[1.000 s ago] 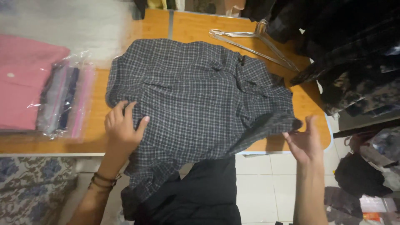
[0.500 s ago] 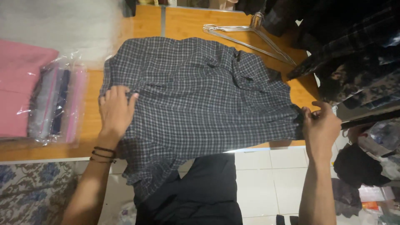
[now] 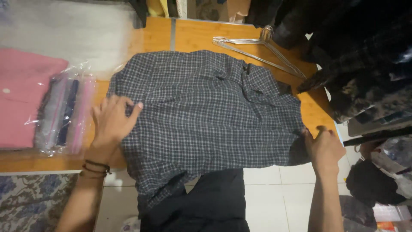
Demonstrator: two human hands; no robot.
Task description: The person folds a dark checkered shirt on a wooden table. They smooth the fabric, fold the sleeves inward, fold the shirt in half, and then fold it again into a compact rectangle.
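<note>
Head view, looking straight down. I've got a dark checked shirt (image 3: 206, 111) spread flat across the wooden desk (image 3: 195, 36), collar end toward the right, lower part hanging off the near desk edge over my dark trousers (image 3: 206, 202).

Left hand (image 3: 112, 122): open, palm down, fingers spread, pressing flat on the shirt's left edge. Thumb tip sits on the fabric, rest of the hand half on cloth, half on desk. Dark bands round that wrist.

Right hand (image 3: 324, 148): at the shirt's right corner near the desk edge, fingers curled in on the fabric. Looks like a pinch grip on the cloth, but the fingertips are tucked under, so I can't see exactly how much it holds.

Around it:
- Wire hangers (image 3: 257, 51), pale metal, lying on the desk just beyond the shirt's far right edge, not touching my hands.
- Clear plastic bag (image 3: 64, 114) with folded striped garments inside, just left of my left hand, close but apart.
- Folded pink garment (image 3: 19, 99) further left, touching that bag.
- Sheet of clear plastic (image 3: 73, 34) on the far left part of the desk.
- Pile of dark clothes (image 3: 365, 64) at the right, overlapping the desk's corner.
- White tiled floor (image 3: 274, 193) below, patterned rug (image 3: 30, 197) at lower left.
</note>
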